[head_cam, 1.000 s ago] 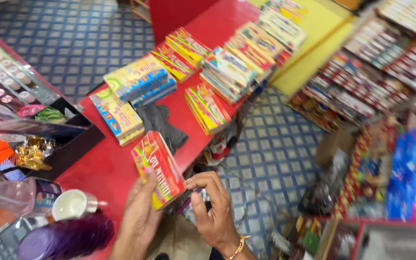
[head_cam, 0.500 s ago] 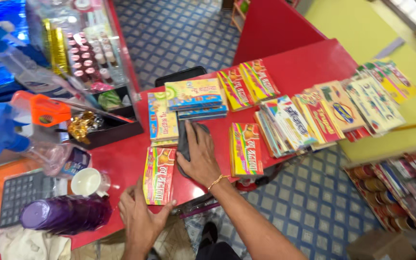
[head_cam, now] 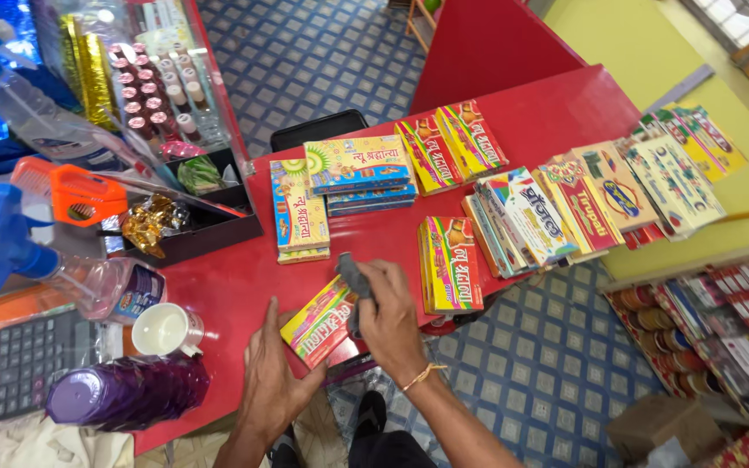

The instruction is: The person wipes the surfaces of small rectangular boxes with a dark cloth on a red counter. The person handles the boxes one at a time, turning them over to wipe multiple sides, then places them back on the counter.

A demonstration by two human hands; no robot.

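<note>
Red counter [head_cam: 556, 113] is packed with colourful boxes. Right hand [head_cam: 387, 316] pinches a dark cloth [head_cam: 353, 277] on a flat box [head_cam: 321, 321] near the edge; left hand [head_cam: 270, 381] steadies it, fingers spread. A hard wipe could probably shove it off.

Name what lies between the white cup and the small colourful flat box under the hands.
Head view: only the left hand on bare red counter.

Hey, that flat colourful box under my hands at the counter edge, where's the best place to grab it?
Probably by its two long edges, coming from above. The flat box lies face up and slanted on the red counter. The left hand rests by its near end, and the right hand presses a dark cloth on its far end.
</note>
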